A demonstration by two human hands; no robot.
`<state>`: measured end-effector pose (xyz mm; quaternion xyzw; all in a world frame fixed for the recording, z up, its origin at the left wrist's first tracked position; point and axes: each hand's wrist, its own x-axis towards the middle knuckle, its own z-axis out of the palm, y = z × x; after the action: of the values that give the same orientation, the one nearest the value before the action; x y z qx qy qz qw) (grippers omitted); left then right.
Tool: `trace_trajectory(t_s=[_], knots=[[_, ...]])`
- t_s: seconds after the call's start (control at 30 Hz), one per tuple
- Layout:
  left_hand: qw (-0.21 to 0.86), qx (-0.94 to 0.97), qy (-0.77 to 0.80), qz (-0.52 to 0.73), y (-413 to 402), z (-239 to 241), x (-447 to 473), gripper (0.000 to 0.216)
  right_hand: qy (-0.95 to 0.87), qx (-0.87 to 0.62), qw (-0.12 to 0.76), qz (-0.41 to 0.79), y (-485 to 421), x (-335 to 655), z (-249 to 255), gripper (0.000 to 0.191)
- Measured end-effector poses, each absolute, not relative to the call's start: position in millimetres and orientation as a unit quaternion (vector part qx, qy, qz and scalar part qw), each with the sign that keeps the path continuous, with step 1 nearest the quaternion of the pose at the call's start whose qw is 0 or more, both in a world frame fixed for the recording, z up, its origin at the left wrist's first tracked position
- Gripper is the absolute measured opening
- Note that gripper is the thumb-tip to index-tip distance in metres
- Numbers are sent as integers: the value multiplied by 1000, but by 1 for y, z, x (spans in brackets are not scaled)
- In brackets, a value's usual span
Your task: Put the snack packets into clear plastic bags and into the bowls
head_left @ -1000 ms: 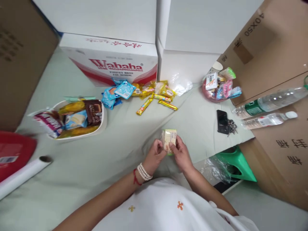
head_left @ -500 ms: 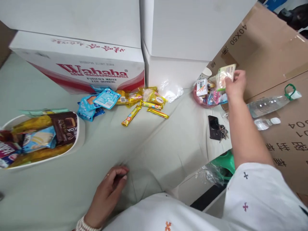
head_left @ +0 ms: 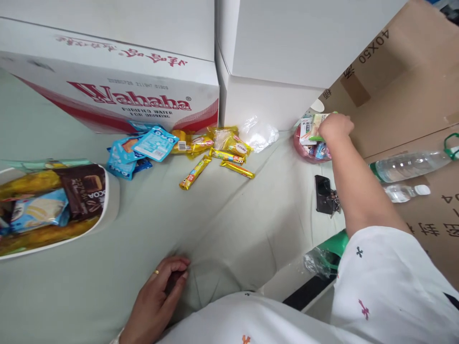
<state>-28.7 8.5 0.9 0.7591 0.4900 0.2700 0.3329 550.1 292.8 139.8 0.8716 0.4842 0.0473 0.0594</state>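
My right hand (head_left: 334,127) reaches out over the pink bowl (head_left: 304,154) of small snack packets at the back right. Its fingers are closed on a pale yellow-green packet (head_left: 317,125) that lies on top of the pile. My left hand (head_left: 162,291) rests on the pale green cloth near my body, fingers curled, with nothing in it. A ring shows on one finger.
A white dish (head_left: 109,205) of snack bars sits at the left. Blue packets (head_left: 143,145) and yellow candy bars (head_left: 215,153) lie before the Wahaha box (head_left: 118,91). A black phone with keys (head_left: 324,195), two water bottles (head_left: 412,167), cardboard boxes and a green stool (head_left: 332,246) are at the right.
A second ago both hands held the packet near my body. My right hand carried it to the pink bowl and has lowered it onto the pile; my left hand dropped to the cloth.
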Motion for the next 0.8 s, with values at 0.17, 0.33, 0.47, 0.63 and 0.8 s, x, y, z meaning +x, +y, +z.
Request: trace_trajectory(t_s=[0.17,0.33,0.47,0.63,0.8], knots=[[335,758,486,278,10,2,-26,10,432,893,6,124,287,544,164,92],[345,751,489,280,11,2,-27,9,441,894,78,-3,301,557,180,116],[362,748,487,271,11,1,-30,11,464,877,94,-87,301,568,181,72],[376,736,498,263,10,1,-31,15,481,871,92,-39,290,570,179,53],[382,734,499,258,11,1,-33,16,489,865,111,18,284,559,175,72]])
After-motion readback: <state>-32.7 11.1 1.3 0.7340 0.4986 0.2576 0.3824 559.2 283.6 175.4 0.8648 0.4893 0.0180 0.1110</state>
